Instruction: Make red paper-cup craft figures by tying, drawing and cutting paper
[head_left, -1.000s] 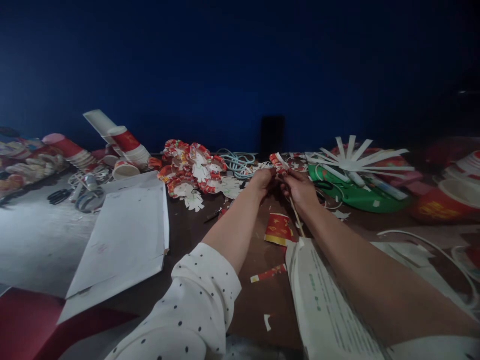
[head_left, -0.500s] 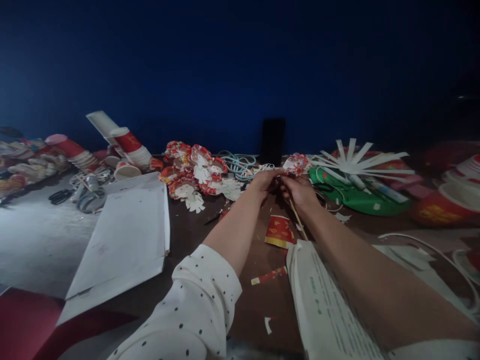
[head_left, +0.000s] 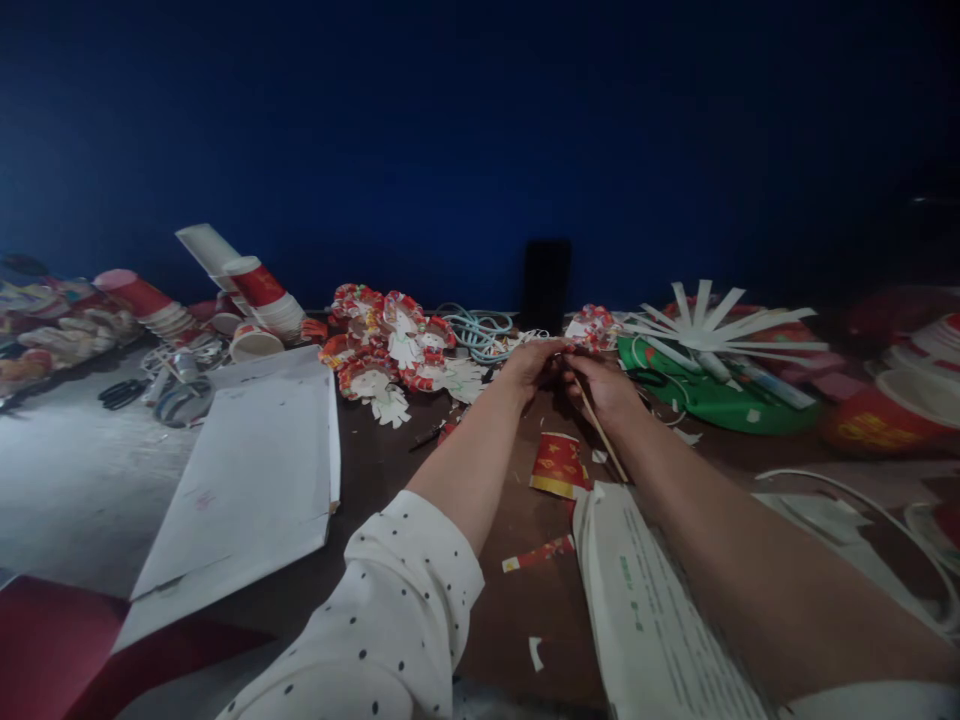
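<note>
My right hand (head_left: 609, 388) has its fingers closed around a thin wooden stick (head_left: 604, 436), which slants down toward me. My left hand (head_left: 529, 366) meets it fingertip to fingertip, pinched together; whatever lies between those fingers is hidden. Just below the hands lies a cut piece of red paper cup (head_left: 556, 462) with a gold band. A red paper strip (head_left: 537, 553) rests on the brown table nearer to me. Beyond my right hand sits a red-and-white paper craft (head_left: 592, 326).
Left of my arms are several paper-cup flower figures (head_left: 401, 340), a white board (head_left: 247, 480) and stacked paper cups (head_left: 262, 290). To the right lie a cup cut into splayed strips (head_left: 705, 325), a green sheet (head_left: 750, 405) and a printed paper pack (head_left: 645, 600). A dark phone (head_left: 547, 285) stands behind.
The stick's near end has swung slightly to the right. Both hands stay almost in place, with my right fingers shifted a little around the stick.
</note>
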